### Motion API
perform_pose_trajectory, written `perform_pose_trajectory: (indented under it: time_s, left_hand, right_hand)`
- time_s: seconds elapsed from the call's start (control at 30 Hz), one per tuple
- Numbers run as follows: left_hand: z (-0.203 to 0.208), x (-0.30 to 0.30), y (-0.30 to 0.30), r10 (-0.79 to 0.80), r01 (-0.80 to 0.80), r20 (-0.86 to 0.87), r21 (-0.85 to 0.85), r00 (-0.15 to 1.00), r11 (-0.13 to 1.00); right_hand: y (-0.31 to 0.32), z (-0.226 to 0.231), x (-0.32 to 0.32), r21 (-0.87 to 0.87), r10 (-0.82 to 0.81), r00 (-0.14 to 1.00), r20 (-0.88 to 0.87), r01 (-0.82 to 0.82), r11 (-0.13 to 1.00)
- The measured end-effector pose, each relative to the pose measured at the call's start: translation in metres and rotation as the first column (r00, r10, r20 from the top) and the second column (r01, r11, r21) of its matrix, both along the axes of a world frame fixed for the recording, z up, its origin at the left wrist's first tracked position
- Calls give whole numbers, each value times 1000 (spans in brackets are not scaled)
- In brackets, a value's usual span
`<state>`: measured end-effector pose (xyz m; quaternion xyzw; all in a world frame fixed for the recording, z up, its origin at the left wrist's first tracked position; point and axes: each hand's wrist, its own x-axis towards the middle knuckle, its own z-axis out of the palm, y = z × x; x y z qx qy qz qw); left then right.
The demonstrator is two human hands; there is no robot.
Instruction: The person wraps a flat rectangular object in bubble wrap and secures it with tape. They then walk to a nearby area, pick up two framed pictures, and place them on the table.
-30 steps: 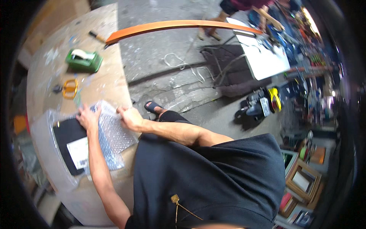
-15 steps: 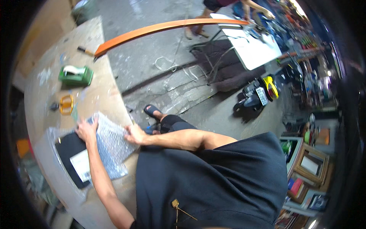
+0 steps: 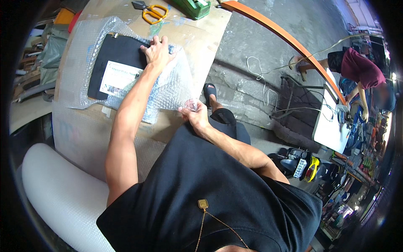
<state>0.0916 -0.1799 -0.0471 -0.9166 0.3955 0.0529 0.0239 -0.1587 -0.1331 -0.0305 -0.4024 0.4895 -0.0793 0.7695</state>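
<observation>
A flat black panel [image 3: 110,51] with a white printed label [image 3: 119,79] lies on a sheet of bubble wrap [image 3: 178,84], atop a cardboard-covered table [image 3: 205,38]. My left hand [image 3: 157,54] presses down by the panel's right edge, fingers apart, where the wrap meets it. With my right hand [image 3: 195,116] I pinch the wrap's near right corner, at the table's edge. Scissors with orange handles [image 3: 155,16] lie just beyond the wrap. To their right sits a green tape dispenser [image 3: 197,8].
A big roll of bubble wrap [image 3: 63,197] stands at near left. From the table's far corner, a long orange strip [image 3: 285,35] reaches toward a white table [image 3: 325,126], where another person [image 3: 361,69] bends over. A motorbike [image 3: 302,166] and loose white cable [image 3: 254,69] are on the right.
My view has swung left, so the table sits higher in it and the bubble wrap roll has come in. My right hand still grips the wrap; my left stays pressed by the panel's edge.
</observation>
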Motion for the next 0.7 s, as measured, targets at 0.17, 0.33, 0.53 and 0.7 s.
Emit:
perform_pose_trajectory:
  time_s: [0.17, 0.33, 0.53, 0.7]
  left_hand:
    - [-6, 2, -4, -39, 38, 54, 11, 998, 999]
    - [-15, 10, 1, -10, 18, -80, 91, 997, 996]
    - [-30, -6, -16, -28, -5, -144, -223, 989, 975]
    - [-43, -12, -17, 33, -32, -3, -313, 999, 949]
  right_hand:
    - [-10, 32, -1, -686, 164, 987, -3, -121, 717]
    - [8, 5, 10, -424, -18, 974, 226, 115, 899]
    - [6, -40, 34, -16, -172, 938, 300, 185, 983]
    - [-14, -14, 21, -418, 144, 939, 311, 0, 908]
